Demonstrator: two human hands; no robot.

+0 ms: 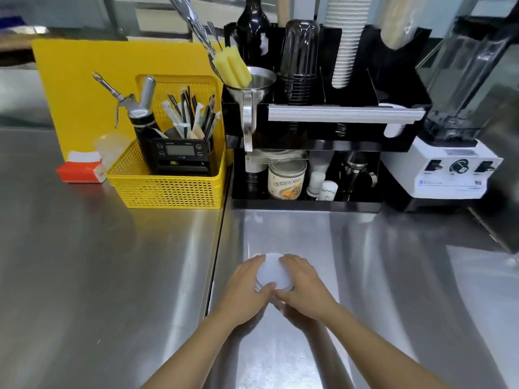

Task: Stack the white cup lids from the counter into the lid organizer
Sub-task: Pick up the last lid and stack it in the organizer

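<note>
A small stack of white cup lids [273,270] sits low over the steel counter, in front of me near the middle. My left hand [247,287] cups the stack from the left, and my right hand [302,284] cups it from the right, fingers curled round the rims. The black lid and cup organizer [393,88] stands at the back of the counter, with stacked white cups [345,43] and dark cups [299,60] in its upper slots. A few white lids [393,127] show at its right end.
A yellow mesh basket [171,189] with a timer, straws and a cream whipper stands at back left before a yellow board [84,88]. A red tissue pack [81,169] lies beside it. A white blender [449,169] stands at right. A seam runs between the two counter tops.
</note>
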